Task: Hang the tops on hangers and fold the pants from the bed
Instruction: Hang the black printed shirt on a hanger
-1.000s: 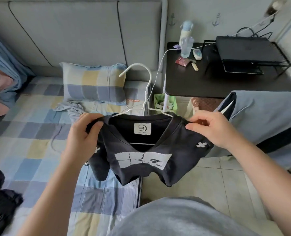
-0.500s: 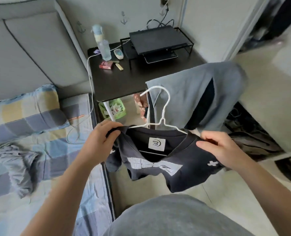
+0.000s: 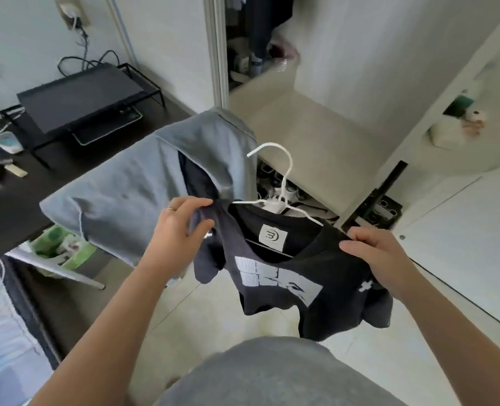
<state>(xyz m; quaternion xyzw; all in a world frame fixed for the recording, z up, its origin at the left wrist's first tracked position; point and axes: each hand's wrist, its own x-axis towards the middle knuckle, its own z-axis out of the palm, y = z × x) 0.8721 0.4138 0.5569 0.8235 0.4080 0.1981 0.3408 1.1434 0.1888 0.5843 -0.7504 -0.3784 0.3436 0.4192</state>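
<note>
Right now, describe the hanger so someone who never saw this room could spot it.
Find the dark desk on the left and the grey-blue garment draped beside it. Right of that, the left hand and right hand hold a black T-shirt by its shoulders. The hanger is the thin white wire hooking up from its black collar.

Head-worn view — forward and down, close over both forearms
</note>
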